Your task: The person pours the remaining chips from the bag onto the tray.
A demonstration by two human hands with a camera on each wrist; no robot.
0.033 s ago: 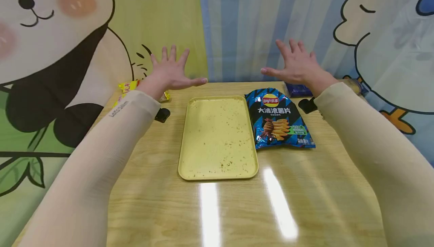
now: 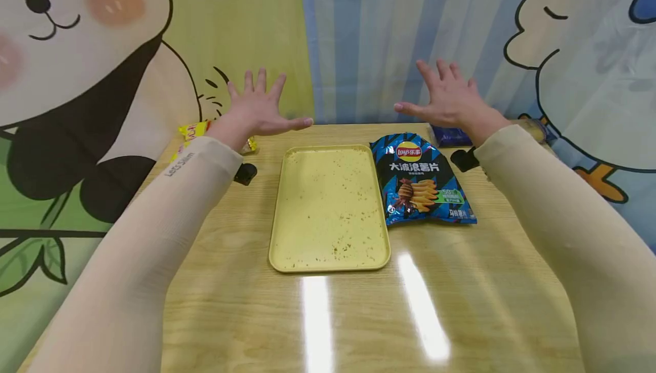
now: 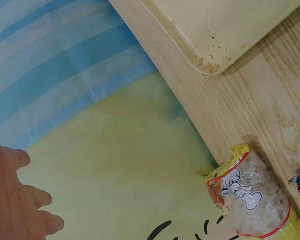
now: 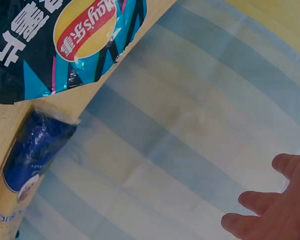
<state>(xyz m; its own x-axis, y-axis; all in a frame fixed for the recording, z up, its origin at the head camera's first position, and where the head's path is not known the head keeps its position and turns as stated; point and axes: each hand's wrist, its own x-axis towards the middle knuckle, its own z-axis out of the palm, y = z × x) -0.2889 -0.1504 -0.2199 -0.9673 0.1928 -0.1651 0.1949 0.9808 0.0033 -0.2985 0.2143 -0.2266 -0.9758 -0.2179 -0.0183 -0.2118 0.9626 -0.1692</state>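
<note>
Both hands hover spread above the far edge of a wooden table (image 2: 359, 316), holding nothing. My left hand (image 2: 258, 108) is open over the back left, above a yellow snack packet (image 2: 192, 131) (image 3: 252, 200). My right hand (image 2: 448, 99) is open over the back right, just beyond a blue Lay's chip bag (image 2: 421, 179) (image 4: 55, 40) lying flat. A pale yellow tray (image 2: 330, 208) (image 3: 225, 25), speckled with crumbs, sits between the two arms. A dark blue packet (image 2: 448, 135) (image 4: 37, 150) lies behind the chip bag.
Cartoon-printed curtains (image 2: 359, 37) hang close behind and beside the table. Small black devices (image 2: 245, 173) sit under each wrist. Another packet (image 2: 535, 130) lies at the far right edge. Bright light reflections streak the near tabletop.
</note>
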